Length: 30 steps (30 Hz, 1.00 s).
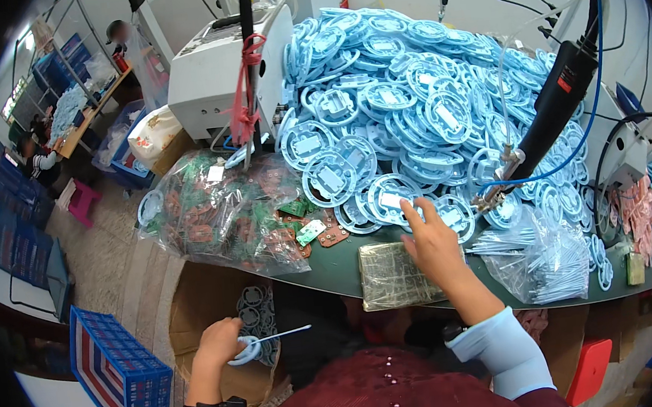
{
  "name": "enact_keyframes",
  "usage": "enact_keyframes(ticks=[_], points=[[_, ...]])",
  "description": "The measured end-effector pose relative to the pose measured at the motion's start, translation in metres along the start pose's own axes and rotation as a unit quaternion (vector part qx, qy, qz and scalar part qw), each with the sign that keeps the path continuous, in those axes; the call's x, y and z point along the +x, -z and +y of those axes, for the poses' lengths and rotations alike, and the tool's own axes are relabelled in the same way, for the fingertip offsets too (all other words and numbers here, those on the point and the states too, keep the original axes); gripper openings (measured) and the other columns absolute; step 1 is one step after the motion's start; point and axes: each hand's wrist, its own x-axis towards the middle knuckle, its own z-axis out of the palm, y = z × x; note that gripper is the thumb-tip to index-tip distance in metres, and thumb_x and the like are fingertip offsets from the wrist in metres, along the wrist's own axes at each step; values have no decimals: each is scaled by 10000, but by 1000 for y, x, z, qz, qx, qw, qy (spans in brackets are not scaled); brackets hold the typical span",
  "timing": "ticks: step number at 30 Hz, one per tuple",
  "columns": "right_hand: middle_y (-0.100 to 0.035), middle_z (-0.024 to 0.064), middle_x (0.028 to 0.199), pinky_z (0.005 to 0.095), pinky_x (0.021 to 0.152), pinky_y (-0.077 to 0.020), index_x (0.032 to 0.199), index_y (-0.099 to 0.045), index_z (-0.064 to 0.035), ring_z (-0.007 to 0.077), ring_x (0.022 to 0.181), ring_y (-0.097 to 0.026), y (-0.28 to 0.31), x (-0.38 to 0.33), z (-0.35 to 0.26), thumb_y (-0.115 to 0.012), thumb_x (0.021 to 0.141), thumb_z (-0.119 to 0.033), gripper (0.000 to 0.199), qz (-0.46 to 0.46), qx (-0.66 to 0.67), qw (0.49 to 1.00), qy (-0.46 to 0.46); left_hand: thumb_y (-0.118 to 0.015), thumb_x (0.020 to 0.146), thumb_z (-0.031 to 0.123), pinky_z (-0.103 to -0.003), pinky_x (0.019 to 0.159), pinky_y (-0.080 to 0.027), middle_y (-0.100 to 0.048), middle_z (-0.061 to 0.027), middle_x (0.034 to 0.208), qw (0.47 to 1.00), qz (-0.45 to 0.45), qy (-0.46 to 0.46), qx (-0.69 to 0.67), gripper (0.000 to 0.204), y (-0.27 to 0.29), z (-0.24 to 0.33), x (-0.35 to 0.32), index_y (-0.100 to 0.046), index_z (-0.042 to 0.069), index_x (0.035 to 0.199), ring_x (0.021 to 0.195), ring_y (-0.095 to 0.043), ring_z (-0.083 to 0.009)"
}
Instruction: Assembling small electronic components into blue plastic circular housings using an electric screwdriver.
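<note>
My left hand [218, 341] is closed on a light blue plastic ring with a thin stick [283, 333] pointing right. It hangs over a cardboard box [188, 359] below the table edge, where several similar rings [256, 309] lie. My right hand [434, 244] reaches over the table with its fingers apart and nothing held in them. Its fingertips are at the front of a large heap of light blue round plastic frames [390, 97]; whether they touch one I cannot tell. Under the wrist lies a flat block wrapped in shiny clear tape [394, 276].
A clear bag of green and brown circuit boards [222, 209] lies left of the heap. To the right are a bag of light blue sticks [552, 257] and a black powered screwdriver [564, 86]. A blue crate [128, 376] stands on the floor. People work farther back left.
</note>
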Motion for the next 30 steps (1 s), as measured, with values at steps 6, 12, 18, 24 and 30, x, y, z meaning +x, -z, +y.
enact_keyframes(ticks=[6,12,18,24,30], points=[[-633,104,975,374,610,-528,971,-644,-51,309,734,-654,-10,27,21,-756,783,-82,221,50,-12,998,26,-698,830,69,-369,726,-531,-665,-111,886,845,356,-288,-277,104,45,103,31,-664,44,924,825,-665,-299],[-556,72,798,373,556,-485,928,-634,-63,254,663,-602,32,-27,-22,-721,797,-119,167,-26,-79,994,72,-758,739,103,-421,760,-500,-580,-102,969,847,465,-243,-80,238,72,145,107,-613,60,923,910,-597,-299],[-597,89,951,352,615,-510,1171,-637,-52,242,736,-615,38,-84,-41,-778,730,-125,469,-118,-43,992,18,-732,754,81,-420,764,-497,-555,-113,935,844,487,-198,-106,205,75,130,143,-621,57,924,908,-581,-326],[-602,101,1035,341,642,-508,1176,-647,-66,252,785,-592,41,-96,-6,-752,710,-76,478,-78,-65,995,11,-704,852,62,-287,667,-501,-652,-42,855,756,261,-194,-568,133,63,158,112,-681,1,968,753,-628,-139],[-600,78,975,333,633,-501,1163,-647,-50,236,777,-592,36,-101,-17,-798,686,-161,512,-98,-31,994,37,-712,846,51,-257,599,-483,-652,-57,724,818,172,-199,-513,289,42,215,84,-623,34,1121,619,-592,-90]])
